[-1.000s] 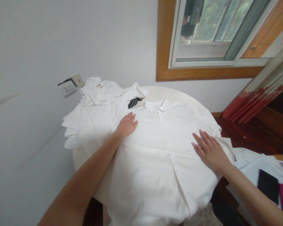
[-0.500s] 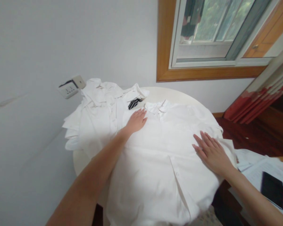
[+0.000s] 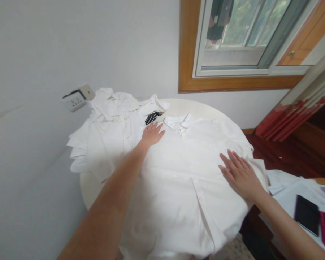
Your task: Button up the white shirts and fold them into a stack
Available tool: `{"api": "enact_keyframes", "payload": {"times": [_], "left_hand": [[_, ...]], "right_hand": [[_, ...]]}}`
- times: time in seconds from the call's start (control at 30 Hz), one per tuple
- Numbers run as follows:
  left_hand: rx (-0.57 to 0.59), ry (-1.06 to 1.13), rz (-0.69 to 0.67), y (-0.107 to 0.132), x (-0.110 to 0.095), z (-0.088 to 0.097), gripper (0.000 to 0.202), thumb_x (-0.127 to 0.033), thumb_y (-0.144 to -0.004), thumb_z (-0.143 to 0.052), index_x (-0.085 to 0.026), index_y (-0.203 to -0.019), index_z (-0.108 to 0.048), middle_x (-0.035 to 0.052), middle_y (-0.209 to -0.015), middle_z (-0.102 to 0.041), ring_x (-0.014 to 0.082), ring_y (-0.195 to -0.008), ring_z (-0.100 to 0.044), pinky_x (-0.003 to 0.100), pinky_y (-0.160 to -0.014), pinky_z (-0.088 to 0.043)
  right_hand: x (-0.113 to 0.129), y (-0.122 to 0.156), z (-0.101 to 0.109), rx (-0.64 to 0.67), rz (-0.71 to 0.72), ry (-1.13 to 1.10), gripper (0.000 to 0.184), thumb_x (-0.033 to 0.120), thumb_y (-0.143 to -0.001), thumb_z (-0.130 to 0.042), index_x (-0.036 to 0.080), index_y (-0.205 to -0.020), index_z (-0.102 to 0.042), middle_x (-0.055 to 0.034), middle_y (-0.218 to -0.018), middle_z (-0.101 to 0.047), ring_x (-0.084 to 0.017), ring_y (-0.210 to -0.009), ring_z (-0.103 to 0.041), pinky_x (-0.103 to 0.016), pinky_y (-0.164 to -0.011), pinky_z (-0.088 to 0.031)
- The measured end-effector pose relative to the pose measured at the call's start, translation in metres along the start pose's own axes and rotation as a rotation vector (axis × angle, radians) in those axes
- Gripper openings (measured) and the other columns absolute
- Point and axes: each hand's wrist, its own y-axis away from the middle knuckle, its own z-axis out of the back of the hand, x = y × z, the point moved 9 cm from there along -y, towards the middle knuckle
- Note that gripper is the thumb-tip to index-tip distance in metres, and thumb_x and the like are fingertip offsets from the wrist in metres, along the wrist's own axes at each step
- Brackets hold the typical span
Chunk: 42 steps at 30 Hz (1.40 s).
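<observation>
A white shirt (image 3: pixel 184 180) lies spread flat on a round white table (image 3: pixel 195 106), collar toward the wall. My left hand (image 3: pixel 151 133) rests flat and open on the shirt's far left shoulder, just beside the collar (image 3: pixel 178 121). My right hand (image 3: pixel 241 173) lies flat and open on the shirt's right side, fingers pointing up and left. Neither hand holds anything.
A pile of crumpled white garments (image 3: pixel 111 126) sits at the table's left, with a black striped piece (image 3: pixel 151 117) poking out. A wall socket (image 3: pixel 74 99) is behind it. At the right lie papers (image 3: pixel 292 195) and dark phones (image 3: pixel 307 215). A window (image 3: pixel 246 36) is above.
My left hand slid from the shirt's left edge up and right toward the collar, then settled slightly back left. My right hand stayed put on the right side.
</observation>
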Motion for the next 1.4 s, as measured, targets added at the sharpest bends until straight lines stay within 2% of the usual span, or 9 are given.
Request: {"api": "enact_keyframes", "payload": {"times": [0.23, 0.43, 0.7, 0.8, 0.87, 0.97, 1.1, 1.23, 1.4], "left_hand": [[-0.217, -0.046, -0.025, 0.029, -0.035, 0.045, 0.052, -0.038, -0.098, -0.028, -0.019, -0.141, -0.048, 0.0109, -0.153, -0.038, 0.0276, -0.146, -0.023, 0.055, -0.118, -0.014], [0.033, 0.052, -0.031, 0.053, -0.038, 0.016, 0.058, -0.059, -0.095, -0.028, -0.031, -0.144, -0.043, 0.0082, -0.155, -0.035, 0.0326, -0.143, -0.031, 0.067, -0.11, -0.02], [0.004, 0.045, -0.06, 0.052, -0.022, 0.013, 0.058, -0.057, -0.096, -0.026, -0.032, -0.146, -0.04, 0.0075, -0.156, -0.033, 0.028, -0.145, -0.028, 0.058, -0.116, -0.019], [-0.012, 0.043, -0.062, 0.055, -0.026, 0.015, 0.058, -0.056, -0.096, -0.027, -0.03, -0.145, -0.042, 0.0081, -0.155, -0.034, 0.0286, -0.144, -0.03, 0.058, -0.115, -0.02], [-0.021, 0.046, -0.058, 0.056, -0.027, 0.016, 0.057, -0.056, -0.096, -0.027, -0.03, -0.145, -0.043, 0.0078, -0.155, -0.035, 0.0287, -0.144, -0.03, 0.058, -0.115, -0.02], [-0.035, 0.049, -0.058, 0.057, -0.026, 0.016, 0.056, -0.055, -0.096, -0.028, -0.031, -0.145, -0.043, 0.0068, -0.155, -0.036, 0.0284, -0.143, -0.031, 0.058, -0.116, -0.02], [-0.035, 0.05, -0.062, 0.057, -0.024, 0.015, 0.056, -0.054, -0.096, -0.03, -0.031, -0.145, -0.043, 0.0069, -0.155, -0.036, 0.0282, -0.144, -0.03, 0.056, -0.116, -0.02], [-0.033, 0.052, -0.066, 0.057, -0.023, 0.015, 0.057, -0.056, -0.096, -0.028, -0.03, -0.145, -0.043, 0.0068, -0.155, -0.036, 0.0282, -0.144, -0.03, 0.056, -0.116, -0.02], [-0.052, 0.059, -0.057, 0.058, -0.024, 0.017, 0.055, -0.055, -0.096, -0.03, -0.032, -0.144, -0.044, 0.0053, -0.154, -0.037, 0.0273, -0.144, -0.031, 0.055, -0.116, -0.021]], "right_hand": [[-0.001, -0.003, -0.003, 0.008, -0.01, -0.002, 0.054, 0.046, -0.097, -0.036, 0.024, -0.146, -0.044, -0.0105, -0.155, -0.034, -0.03, -0.141, -0.034, -0.051, -0.111, -0.034], [-0.004, -0.015, -0.006, 0.024, -0.011, -0.007, 0.053, 0.048, -0.098, -0.032, 0.024, -0.143, -0.047, -0.01, -0.153, -0.038, -0.028, -0.141, -0.034, -0.051, -0.111, -0.033], [-0.012, -0.03, -0.01, 0.087, 0.033, -0.065, 0.055, 0.052, -0.095, -0.036, 0.024, -0.138, -0.054, -0.011, -0.146, -0.048, -0.03, -0.134, -0.044, -0.048, -0.104, -0.041], [-0.038, -0.064, -0.009, 0.214, 0.026, -0.163, 0.046, 0.052, -0.095, -0.037, 0.027, -0.118, -0.069, -0.0062, -0.122, -0.069, -0.026, -0.11, -0.064, -0.039, -0.09, -0.051], [-0.073, -0.101, -0.003, 0.21, -0.102, -0.18, 0.045, 0.051, -0.095, -0.038, 0.026, -0.107, -0.074, -0.0055, -0.105, -0.075, -0.025, -0.09, -0.07, -0.036, -0.08, -0.052], [-0.114, -0.16, -0.001, 0.138, -0.12, -0.16, 0.039, 0.037, -0.094, -0.042, 0.02, -0.112, -0.072, -0.0083, -0.111, -0.073, -0.025, -0.094, -0.068, -0.034, -0.081, -0.05], [-0.168, -0.208, -0.038, 0.215, -0.238, -0.091, 0.041, 0.019, -0.091, -0.04, 0.009, -0.117, -0.069, -0.0161, -0.12, -0.068, -0.027, -0.104, -0.064, -0.034, -0.085, -0.047], [-0.186, -0.224, -0.071, 0.268, -0.22, -0.074, 0.042, 0.019, -0.091, -0.041, 0.008, -0.12, -0.069, -0.0185, -0.115, -0.069, -0.026, -0.099, -0.064, -0.033, -0.082, -0.047], [-0.182, -0.229, -0.077, 0.221, -0.227, 0.004, 0.04, 0.033, -0.093, -0.045, 0.014, -0.118, -0.07, -0.0197, -0.109, -0.067, -0.027, -0.093, -0.063, -0.035, -0.078, -0.046]]}}
